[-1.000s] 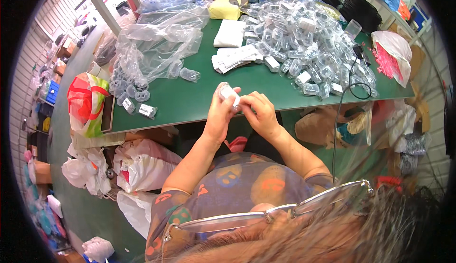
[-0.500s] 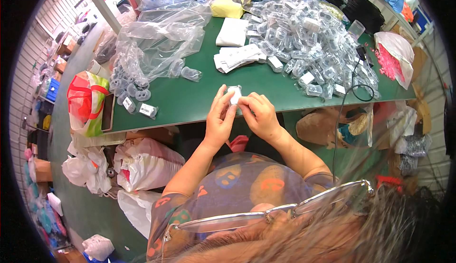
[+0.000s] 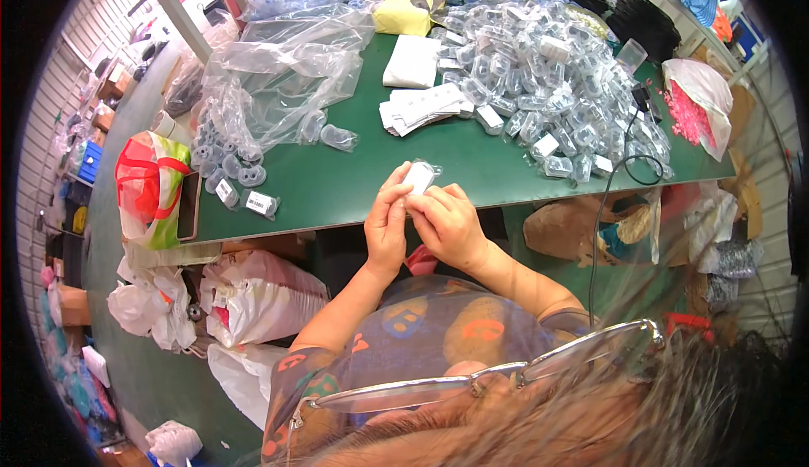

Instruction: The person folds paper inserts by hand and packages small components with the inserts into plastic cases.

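My left hand (image 3: 388, 224) and my right hand (image 3: 449, 226) meet above the front edge of the green table (image 3: 354, 185). Between their fingertips they pinch a small bagged plastic case with a white label (image 3: 419, 177). Its lower end is hidden by my fingers. Beyond it lies a spread stack of white cards (image 3: 421, 106). A large heap of similar bagged clear cases (image 3: 539, 71) covers the right and far part of the table. At the left, two bagged cases with printed labels (image 3: 261, 204) lie near the edge.
Round clear plastic pieces (image 3: 221, 153) sit beside a big crumpled plastic bag (image 3: 278, 79). A bright tote bag (image 3: 150, 185) and a flat phone-like thing (image 3: 189, 206) are at the left edge. A black cable (image 3: 600, 239) hangs over the front edge. Pink bits spill from a white bag (image 3: 701, 100).
Both hands have drawn slightly toward me, and the right one has moved a little left. The bagged case now leans to the right, with more of its white face showing above my fingers.
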`<state>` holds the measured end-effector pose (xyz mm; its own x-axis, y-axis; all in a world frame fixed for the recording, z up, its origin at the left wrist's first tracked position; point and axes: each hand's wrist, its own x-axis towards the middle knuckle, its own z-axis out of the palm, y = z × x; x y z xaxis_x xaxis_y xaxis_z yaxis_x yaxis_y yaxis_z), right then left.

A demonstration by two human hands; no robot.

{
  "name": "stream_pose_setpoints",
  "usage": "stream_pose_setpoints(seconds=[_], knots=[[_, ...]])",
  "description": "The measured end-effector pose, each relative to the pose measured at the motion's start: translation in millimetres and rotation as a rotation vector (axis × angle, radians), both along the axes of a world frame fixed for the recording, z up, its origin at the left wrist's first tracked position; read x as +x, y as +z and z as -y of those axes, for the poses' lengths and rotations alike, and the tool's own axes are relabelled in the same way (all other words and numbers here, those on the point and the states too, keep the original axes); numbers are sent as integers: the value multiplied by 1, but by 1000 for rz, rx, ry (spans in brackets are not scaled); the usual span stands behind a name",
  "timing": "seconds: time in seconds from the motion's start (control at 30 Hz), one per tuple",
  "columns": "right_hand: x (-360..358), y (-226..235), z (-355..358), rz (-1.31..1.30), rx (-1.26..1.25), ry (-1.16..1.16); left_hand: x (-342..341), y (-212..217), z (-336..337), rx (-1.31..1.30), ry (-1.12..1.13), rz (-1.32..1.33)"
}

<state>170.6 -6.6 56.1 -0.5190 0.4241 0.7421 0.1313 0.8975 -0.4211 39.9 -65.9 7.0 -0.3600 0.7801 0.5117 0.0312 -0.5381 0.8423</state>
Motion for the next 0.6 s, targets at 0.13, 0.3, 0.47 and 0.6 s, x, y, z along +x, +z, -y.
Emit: stream_pose_setpoints(seconds=[0.13, 0.3, 0.47, 0.6], knots=[[7, -14, 1, -188, -599, 125, -7, 1, -2, 28, -25, 137], [1, -24, -14, -532, -1444, 302, -9, 13, 2, 7, -31, 103], [-3, -31, -27, -521, -1675, 541, -8, 15, -1, 0, 138, -266], [-6, -34, -21, -580, -1684, 572, -9, 19, 7, -11, 203, -336]])
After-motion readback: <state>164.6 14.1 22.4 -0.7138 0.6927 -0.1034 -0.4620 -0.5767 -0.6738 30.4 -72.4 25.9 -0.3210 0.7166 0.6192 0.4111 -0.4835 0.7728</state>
